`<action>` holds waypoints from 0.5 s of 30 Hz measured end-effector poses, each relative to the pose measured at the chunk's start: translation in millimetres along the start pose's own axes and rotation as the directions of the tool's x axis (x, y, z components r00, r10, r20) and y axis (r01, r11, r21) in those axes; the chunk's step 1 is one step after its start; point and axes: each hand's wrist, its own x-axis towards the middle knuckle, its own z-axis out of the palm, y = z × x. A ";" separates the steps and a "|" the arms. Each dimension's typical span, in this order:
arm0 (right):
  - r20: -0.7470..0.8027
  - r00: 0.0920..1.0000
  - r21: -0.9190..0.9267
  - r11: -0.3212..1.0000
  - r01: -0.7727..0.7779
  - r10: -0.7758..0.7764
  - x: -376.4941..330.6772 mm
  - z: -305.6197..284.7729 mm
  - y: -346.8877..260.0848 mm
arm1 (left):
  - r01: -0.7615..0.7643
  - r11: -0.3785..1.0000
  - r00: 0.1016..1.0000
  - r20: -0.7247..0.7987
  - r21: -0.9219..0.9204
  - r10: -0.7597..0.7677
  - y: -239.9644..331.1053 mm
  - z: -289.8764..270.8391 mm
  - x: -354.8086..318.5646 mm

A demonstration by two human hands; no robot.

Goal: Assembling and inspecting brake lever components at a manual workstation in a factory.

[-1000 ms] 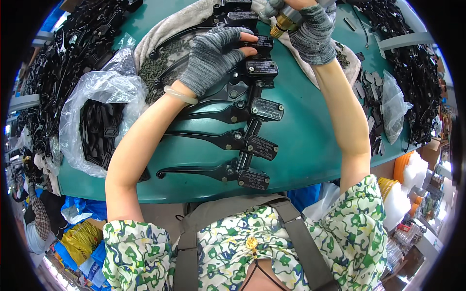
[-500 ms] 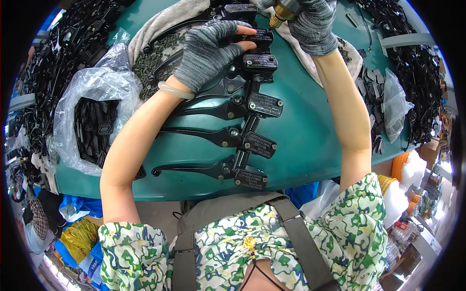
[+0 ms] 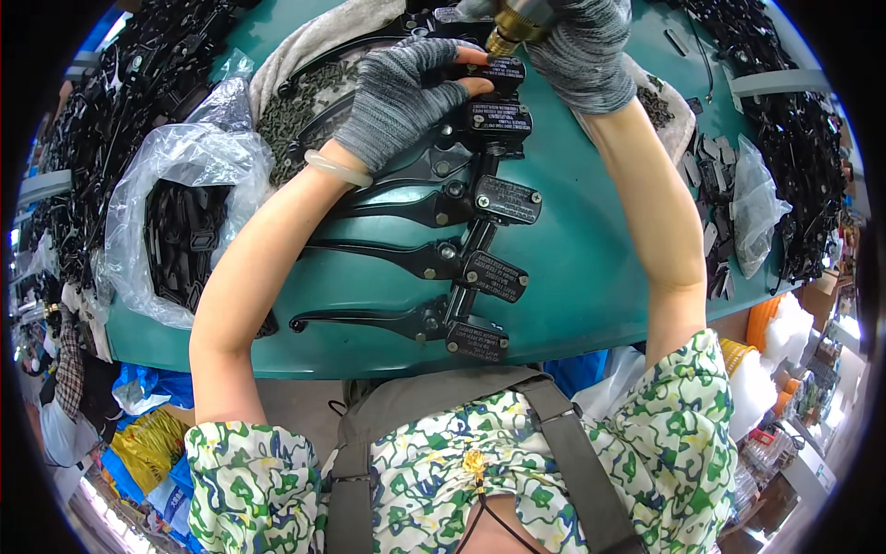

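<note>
My right hand [image 3: 589, 60], in a grey fingerless glove, grips a power screwdriver [image 3: 517, 23] with a brass-coloured nose. Its tip is at the near-left part of the lid on a black brake lever assembly [image 3: 506, 74]. With thumb and finger, my left hand [image 3: 392, 106], gloved alike, holds that assembly by its lid end; its other fingers are partly hidden. Nearer me, more brake lever assemblies lie in a column, each with a rectangular screwed lid, among them a middle one [image 3: 509, 198] and the nearest one [image 3: 475, 338]. Their levers point left.
Small dark screws lie on a pale cloth [image 3: 295, 106] behind my left forearm. A clear plastic bag [image 3: 129, 235] of black parts sits at left. Black parts heap along both sides of the green table [image 3: 572, 277]. Flat metal pieces [image 3: 711, 175] and another clear bag [image 3: 755, 217] are at right.
My right hand and the screwdriver have shifted slightly left and down, bringing the tip to the left side of the lid. My left hand has barely moved.
</note>
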 end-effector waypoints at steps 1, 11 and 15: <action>-0.010 1.000 0.056 0.998 -0.003 0.004 0.1 3.7 2.2 | 0.002 1.000 1.000 -0.002 -0.001 -0.002 -1.1 0.4 0.3; 0.063 0.996 0.274 0.961 0.039 -0.058 6.1 8.4 22.0 | 0.048 0.994 0.998 0.033 0.101 -0.051 2.5 -2.9 3.6; 0.026 0.999 0.127 0.991 0.037 -0.040 2.4 10.9 16.1 | 0.079 0.995 0.996 0.033 0.057 -0.081 -5.5 0.8 6.5</action>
